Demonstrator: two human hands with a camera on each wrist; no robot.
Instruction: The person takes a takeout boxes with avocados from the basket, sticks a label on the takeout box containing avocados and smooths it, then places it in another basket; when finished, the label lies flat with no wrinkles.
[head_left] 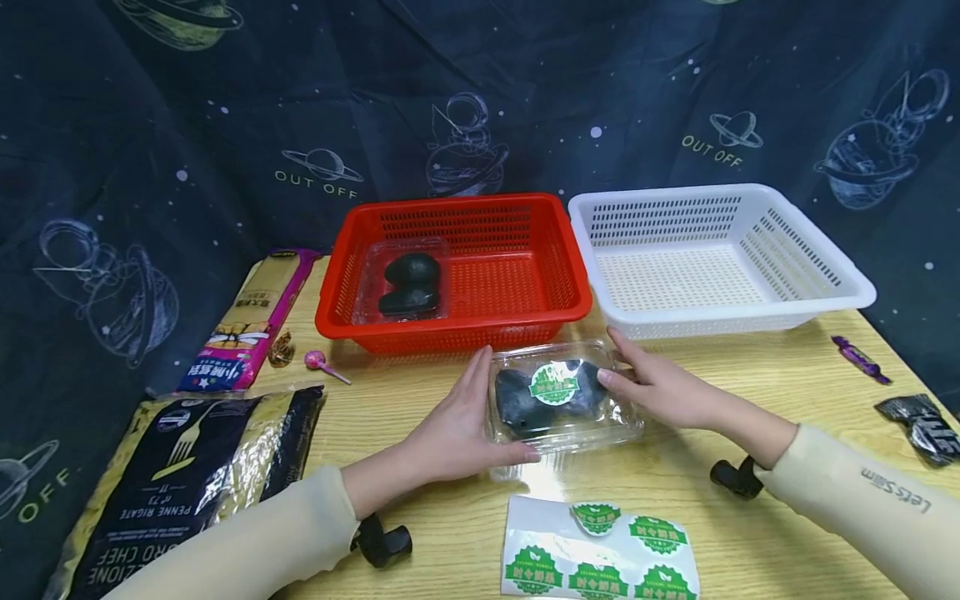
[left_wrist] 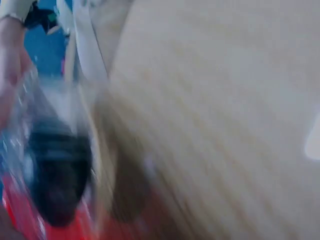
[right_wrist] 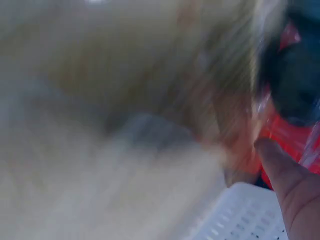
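Note:
Between my two hands is a clear plastic clamshell box (head_left: 566, 429) with dark green avocados (head_left: 522, 404) inside. A round green-and-white sticker (head_left: 554, 383) sits on its lid. My left hand (head_left: 461, 425) grips the box's left end, thumb along the near edge and fingers toward the far side. At the right end my right hand (head_left: 660, 387) holds it, with the thumb on the lid and a finger reaching behind. Close to the left wrist camera, the blurred box shows an avocado (left_wrist: 59, 175). In the right wrist view the thumb (right_wrist: 287, 172) lies beside the box.
Behind the box stand a red basket (head_left: 450, 329), holding another box of avocados (head_left: 412, 273), and a white basket (head_left: 735, 321). A sticker sheet (head_left: 555, 521) lies in front. Pasta bags (head_left: 187, 483) and a lollipop (head_left: 315, 360) are leftward; wrapped candies (head_left: 860, 360) lie rightward.

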